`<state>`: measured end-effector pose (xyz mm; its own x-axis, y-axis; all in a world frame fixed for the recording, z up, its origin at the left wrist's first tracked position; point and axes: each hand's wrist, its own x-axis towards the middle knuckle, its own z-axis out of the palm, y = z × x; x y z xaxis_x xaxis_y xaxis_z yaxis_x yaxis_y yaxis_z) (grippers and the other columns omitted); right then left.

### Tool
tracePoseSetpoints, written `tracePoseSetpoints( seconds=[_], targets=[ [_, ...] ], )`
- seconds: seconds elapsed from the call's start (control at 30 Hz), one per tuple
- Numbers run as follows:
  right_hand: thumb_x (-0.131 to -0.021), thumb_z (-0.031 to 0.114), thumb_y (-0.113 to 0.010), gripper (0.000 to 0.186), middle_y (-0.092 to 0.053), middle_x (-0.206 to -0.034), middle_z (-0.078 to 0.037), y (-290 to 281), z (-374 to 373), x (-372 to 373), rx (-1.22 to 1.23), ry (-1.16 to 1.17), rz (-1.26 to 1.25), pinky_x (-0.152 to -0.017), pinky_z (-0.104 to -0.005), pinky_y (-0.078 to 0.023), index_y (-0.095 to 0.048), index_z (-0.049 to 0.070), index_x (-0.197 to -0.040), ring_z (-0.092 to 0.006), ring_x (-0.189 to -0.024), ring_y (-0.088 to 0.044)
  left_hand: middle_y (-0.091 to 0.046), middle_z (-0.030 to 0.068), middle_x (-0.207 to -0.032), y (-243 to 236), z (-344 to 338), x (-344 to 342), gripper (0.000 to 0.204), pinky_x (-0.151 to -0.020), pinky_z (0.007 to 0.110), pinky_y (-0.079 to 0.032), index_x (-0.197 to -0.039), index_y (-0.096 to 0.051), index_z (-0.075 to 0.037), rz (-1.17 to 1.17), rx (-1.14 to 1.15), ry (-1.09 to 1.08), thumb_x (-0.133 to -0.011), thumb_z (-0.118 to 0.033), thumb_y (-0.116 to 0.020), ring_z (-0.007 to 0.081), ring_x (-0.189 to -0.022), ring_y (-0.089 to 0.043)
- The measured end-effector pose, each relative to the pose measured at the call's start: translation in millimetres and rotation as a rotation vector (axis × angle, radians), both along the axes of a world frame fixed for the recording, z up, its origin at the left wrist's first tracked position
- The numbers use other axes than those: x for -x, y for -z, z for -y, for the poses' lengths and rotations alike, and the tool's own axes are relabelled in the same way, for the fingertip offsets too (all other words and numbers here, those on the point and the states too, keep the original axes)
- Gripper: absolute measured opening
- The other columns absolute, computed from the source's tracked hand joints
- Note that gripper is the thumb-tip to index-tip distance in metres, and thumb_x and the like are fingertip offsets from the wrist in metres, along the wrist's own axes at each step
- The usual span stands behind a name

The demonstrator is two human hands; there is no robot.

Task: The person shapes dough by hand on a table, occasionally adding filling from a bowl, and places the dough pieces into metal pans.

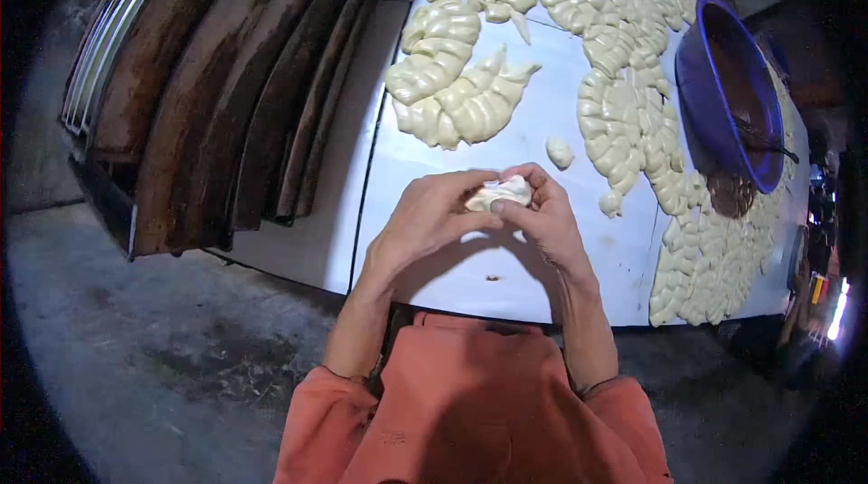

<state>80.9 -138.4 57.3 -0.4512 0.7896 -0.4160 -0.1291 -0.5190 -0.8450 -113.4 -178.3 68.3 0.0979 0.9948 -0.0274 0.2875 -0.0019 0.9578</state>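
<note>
Between my two hands, above the near part of the white table, is a small pale piece of dough (503, 195) with folds in its surface. My left hand (440, 208) grips its left side, fingers behind and thumb in front. On the other side my right hand (541, 204) pinches it, the thumb pressed on its front. Just beyond my right hand a small round lump of dough (560, 153) lies alone on the table (515, 289). Past my left hand, a cluster of glossy dough pieces (470, 104) lies pressed together.
More dough pieces (624, 122) spread across the far and right parts of the table. A purple basin (694, 90) with brown contents and a dark utensil stands among them. At left, several dark, worn trays (194, 104) stand on edge. A small dark speck (492, 279) lies near the front edge.
</note>
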Motion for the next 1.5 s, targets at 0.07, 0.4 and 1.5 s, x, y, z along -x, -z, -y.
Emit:
tracePoseSetpoints(
  seconds=[0.07,0.4,1.5],
  targets=[
    [-0.083,0.006,-0.074,0.024,-0.065,-0.091,-0.003,-2,0,5,-0.016,-0.043,0.095,-0.071,-0.023,-0.051,-0.062,0.002,-0.103,-0.0094,-0.08,-0.062,-0.075,0.0106,-0.101,-9,-3,8,0.038,-0.075,0.039,-0.053,-0.118,-0.071,-0.01,-0.302,0.163,0.165,-0.087,-0.032,-0.076,0.029,-0.091,-0.07],
    [-0.076,0.0,-0.071,0.022,-0.067,-0.091,-0.004,-29,6,23,0.02,-0.093,-0.089,-0.061,-0.0218,-0.047,-0.062,0.004,-0.095,-0.0084,-0.071,-0.06,-0.074,0.0037,-0.107,34,33,48,0.025,-0.108,0.054,-0.038,-0.112,-0.072,-0.017,-0.609,-0.19,-0.037,-0.088,-0.02,-0.07,0.0261,-0.111,-0.067],
    [-0.088,-0.001,-0.069,0.022,-0.067,-0.102,-0.012,19,43,-52,-0.703,0.355,0.583,-0.07,-0.0285,-0.056,-0.067,0.001,-0.109,-0.0185,-0.087,-0.069,-0.067,0.0126,-0.12,30,27,35,0.037,-0.097,0.045,-0.041,-0.116,-0.071,-0.008,-0.657,-0.223,-0.202,-0.085,-0.028,-0.076,0.0303,-0.111,-0.061]
  ],
)
